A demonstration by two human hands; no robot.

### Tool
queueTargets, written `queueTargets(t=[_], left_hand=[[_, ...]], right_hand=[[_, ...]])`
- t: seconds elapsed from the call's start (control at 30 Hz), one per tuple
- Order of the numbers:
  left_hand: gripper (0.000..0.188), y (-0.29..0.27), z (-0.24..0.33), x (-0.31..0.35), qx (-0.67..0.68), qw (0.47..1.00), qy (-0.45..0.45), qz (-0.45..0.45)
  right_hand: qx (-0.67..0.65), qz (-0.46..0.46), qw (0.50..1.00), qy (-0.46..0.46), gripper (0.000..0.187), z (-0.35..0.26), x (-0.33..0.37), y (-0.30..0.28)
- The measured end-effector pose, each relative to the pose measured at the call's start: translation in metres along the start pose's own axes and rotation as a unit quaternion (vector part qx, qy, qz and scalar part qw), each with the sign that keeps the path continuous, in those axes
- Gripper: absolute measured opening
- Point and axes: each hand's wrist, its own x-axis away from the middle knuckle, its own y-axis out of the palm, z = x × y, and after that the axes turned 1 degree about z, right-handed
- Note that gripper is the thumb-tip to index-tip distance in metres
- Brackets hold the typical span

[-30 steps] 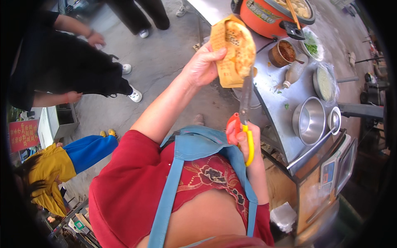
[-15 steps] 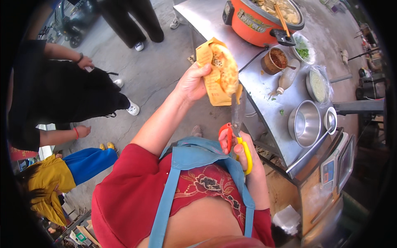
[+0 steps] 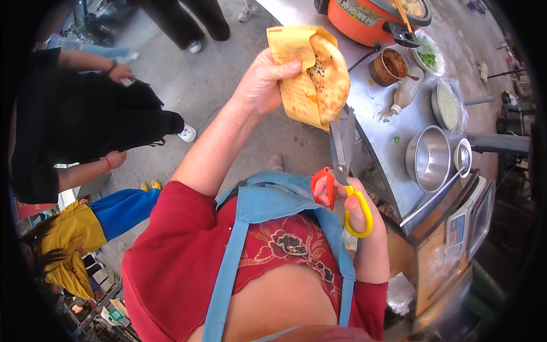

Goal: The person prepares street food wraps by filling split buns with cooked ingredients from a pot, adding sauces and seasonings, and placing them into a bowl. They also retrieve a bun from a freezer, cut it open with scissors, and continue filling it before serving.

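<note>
A round baked flatbread (image 3: pixel 331 77) with dark seeds on top sits partly inside a yellow paper sleeve (image 3: pixel 293 94). My left hand (image 3: pixel 266 82) grips bread and sleeve together, thumb across the paper, raised in front of me. In my right hand (image 3: pixel 354 208) is a pair of scissors (image 3: pixel 341 151) with one red and one yellow handle. Its blades stand apart and point up at the lower edge of the bread; whether they touch it I cannot tell.
A steel table (image 3: pixel 393 137) to the right bears an orange electric pot (image 3: pixel 356 25), a tin of red sauce (image 3: pixel 387 67), a bowl of chopped greens (image 3: pixel 428 54), a steel bowl (image 3: pixel 424 159) and a ladle. A scale (image 3: pixel 458 222) stands nearer. People stand at the left.
The flatbread and sleeve have turned to show more of the bread's face, and my left hand has shifted slightly up. The scissors have moved right and their blades have spread.
</note>
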Motion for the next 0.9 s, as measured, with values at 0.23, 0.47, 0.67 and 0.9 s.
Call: queueTargets(t=[0.23, 0.47, 0.67, 0.9], left_hand=[[0.042, 0.011, -0.015, 0.007, -0.018, 0.999, -0.030, -0.014], [0.045, 0.011, -0.021, 0.000, 0.007, 0.999, -0.031, -0.036], [0.046, 0.008, -0.028, -0.004, 0.019, 0.999, -0.031, -0.032], [0.046, 0.000, -0.023, -0.008, 0.018, 0.998, -0.049, 0.033]], right_hand=[[0.002, 0.045, 0.998, -0.052, 0.077, 0.007, 0.000, 0.007], [-0.023, 0.071, 0.989, -0.132, 0.064, 0.011, -0.013, 0.006], [-0.027, 0.110, 0.988, -0.107, 0.052, 0.013, -0.009, 0.003], [-0.017, 0.097, 0.994, -0.050, 0.054, 0.011, 0.004, -0.006]])
